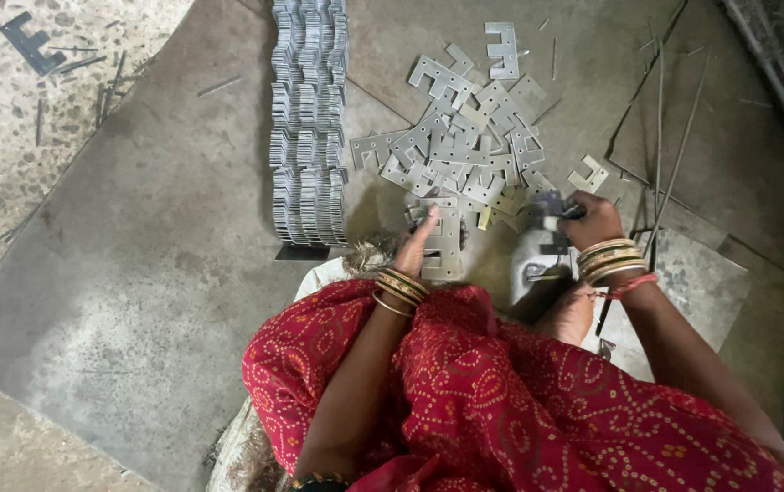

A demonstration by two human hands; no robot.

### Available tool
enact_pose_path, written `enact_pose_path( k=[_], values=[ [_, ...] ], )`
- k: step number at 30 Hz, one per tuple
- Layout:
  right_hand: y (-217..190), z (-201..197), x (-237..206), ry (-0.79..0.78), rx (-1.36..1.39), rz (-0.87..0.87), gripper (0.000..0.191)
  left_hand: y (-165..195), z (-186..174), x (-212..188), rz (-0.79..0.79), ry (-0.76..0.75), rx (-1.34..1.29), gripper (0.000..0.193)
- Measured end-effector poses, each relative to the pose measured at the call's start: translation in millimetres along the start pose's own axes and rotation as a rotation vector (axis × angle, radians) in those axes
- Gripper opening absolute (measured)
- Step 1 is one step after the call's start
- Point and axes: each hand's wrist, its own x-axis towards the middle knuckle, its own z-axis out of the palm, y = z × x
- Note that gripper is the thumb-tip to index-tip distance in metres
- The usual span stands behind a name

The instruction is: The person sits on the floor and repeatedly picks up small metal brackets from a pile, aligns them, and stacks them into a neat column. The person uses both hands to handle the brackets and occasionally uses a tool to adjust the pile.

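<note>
While neat rows of stacked brackets (309, 123) lay at left on steel sheet (155, 273), L hand (417, 244) rested fingers-extended, released, on bracket stack (444, 241), loose bracket pile (469, 146) just beyond, R hand (593, 221) clenched on dark metal pc (551, 205).

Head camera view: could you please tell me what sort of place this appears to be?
Probably a small metalworking shop floor: a loose heap of stamped metal plates, neat stacked rows of them, and thin metal rods on a worn steel sheet.
</note>
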Motion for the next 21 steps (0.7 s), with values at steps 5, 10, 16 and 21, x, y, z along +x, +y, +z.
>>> enact_pose_path(
  k=[5, 10, 16, 21],
  values=[
    [-51.5, 1.1, 7.4, -0.445, 0.551, -0.041, 0.038, -3.1, -1.7, -5.0, 0.058, -0.086, -0.143, 0.060],
    [-83.9, 51.7, 22.0, 0.015, -0.536, -0.469, 0.049, -7.3, -12.0, -3.8, 0.007, -0.150, -0.293, 0.058],
    [-81.6, 71.2, 32.5, -0.084, -0.849, -0.507, 0.053, -3.8, -21.0, -5.0, 0.095, -0.093, -0.280, 0.061],
    [-82.8, 28.3, 25.5, -0.085, -0.340, -0.232, 0.039, -0.6, -19.0, -6.7, 0.069, -0.127, -0.361, 0.062]
  ],
)
